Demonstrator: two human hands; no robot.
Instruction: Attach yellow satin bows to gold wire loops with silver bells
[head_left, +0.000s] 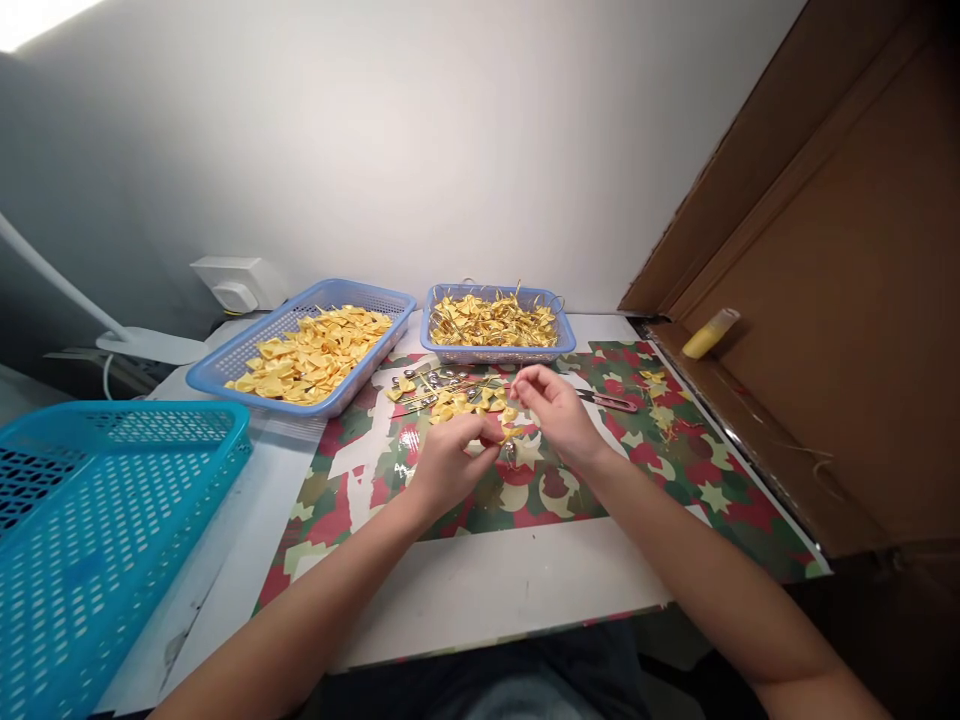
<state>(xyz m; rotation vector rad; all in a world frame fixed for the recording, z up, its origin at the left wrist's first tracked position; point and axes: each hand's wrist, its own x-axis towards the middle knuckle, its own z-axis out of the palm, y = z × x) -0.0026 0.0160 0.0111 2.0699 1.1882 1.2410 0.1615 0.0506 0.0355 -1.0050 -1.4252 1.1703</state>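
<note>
"Pale wall point(420, 150) at the back, cardboard point(832, 330) on the right, and a camouflage mat point(525, 505) over the white table point(465, 575). Where's the bow?"

"Just above the mat, at the left hand point(456, 458). Thumb and forefinger pinch the yellow bow point(512, 434) by its left side, and a silver bell point(511, 451) shows right below it."

"Which way does the bow lie?"

"Roughly crosswise, as far as I can judge; it's small, and the fingertips cover one end. Its free end points right."

"And the right hand point(559, 418)?"

"Beyond the bow and a little to the right, apart from it. So from those fingertips the bow lies back toward the person. The left hand is the nearer one, being already on it."

"Are the right fingers holding anything?"

"Thumb and forefinger meet, the others curl in. Whether a thin cord sits between them, I can't tell."

"How are the arms set?"

"Both forearms slant inward from the near edge. The left palm faces inward, knuckles up; the right wrist is bent, its fingertips turned left."

"What's close by?"

"Loose bows point(466, 403) just past the left hand, snips point(613, 402) to the right of the right hand, and a blue basket point(499, 354) behind."
</note>
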